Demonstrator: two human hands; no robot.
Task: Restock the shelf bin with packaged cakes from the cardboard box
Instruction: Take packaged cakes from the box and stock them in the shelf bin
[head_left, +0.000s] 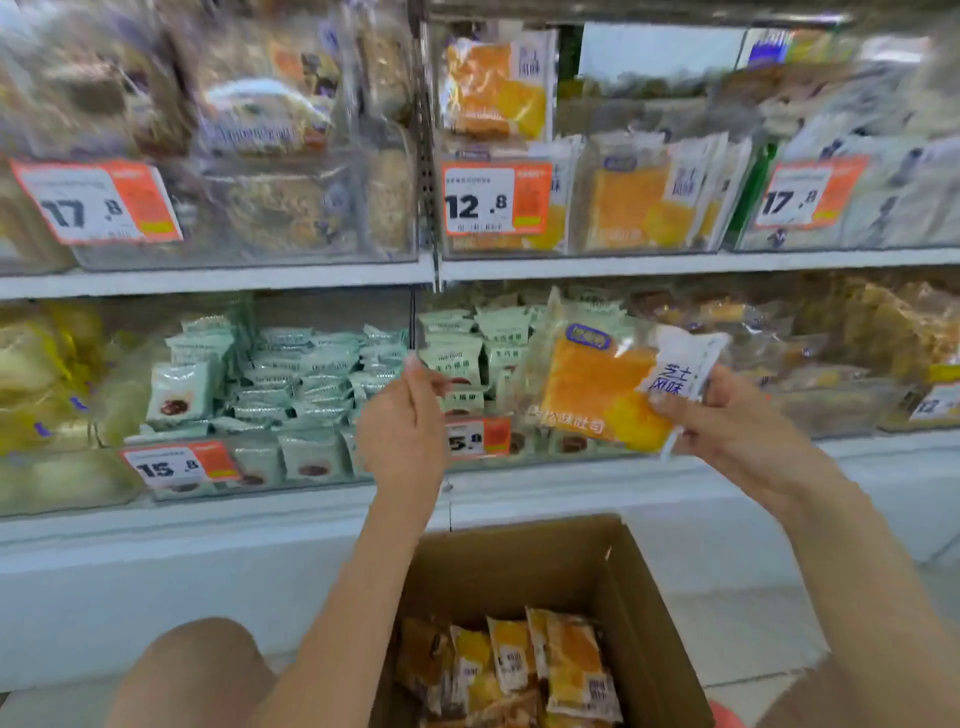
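your right hand (737, 421) pinches the white end of an orange clear-wrapped cake packet (608, 384), raised below the clear plastic shelf bin (582, 244) priced 12.8, face outward to match its stock. your left hand (402, 426) hovers loosely curled, holding nothing, above the brown cardboard box (524, 566).

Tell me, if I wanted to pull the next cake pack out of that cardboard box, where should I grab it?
Probably by the top edge, coming straight down from above. The packs stand roughly on end, packed side by side in the box, so their flat faces are mostly blocked by neighbours and only the upper ends stick up free. Pinch that end between thumb and fingers and lift.
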